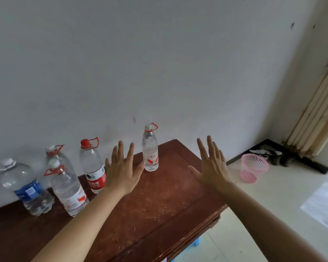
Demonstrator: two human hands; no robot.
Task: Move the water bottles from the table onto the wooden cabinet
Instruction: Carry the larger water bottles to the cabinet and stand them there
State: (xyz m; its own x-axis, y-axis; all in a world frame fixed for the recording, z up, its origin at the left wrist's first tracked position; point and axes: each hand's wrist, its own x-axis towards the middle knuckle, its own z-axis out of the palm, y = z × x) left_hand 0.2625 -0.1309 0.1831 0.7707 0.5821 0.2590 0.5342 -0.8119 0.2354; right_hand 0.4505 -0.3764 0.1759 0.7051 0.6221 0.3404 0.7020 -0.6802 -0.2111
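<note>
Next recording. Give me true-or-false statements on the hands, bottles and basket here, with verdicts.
1. The left hand and the right hand are both open and hold nothing. True.
2. The clear plastic bottle with the red cap lies on its side. False: it stands upright.
3. The white-capped clear plastic bottle between the hands stands on the dark brown wooden top. True.
4. The pink plastic mesh basket sits on the wooden top. False: it is on the floor, to the right.
5. The clear plastic bottle with the blue label is nearest the right hand. False: it is the leftmost, farthest from that hand.
</note>
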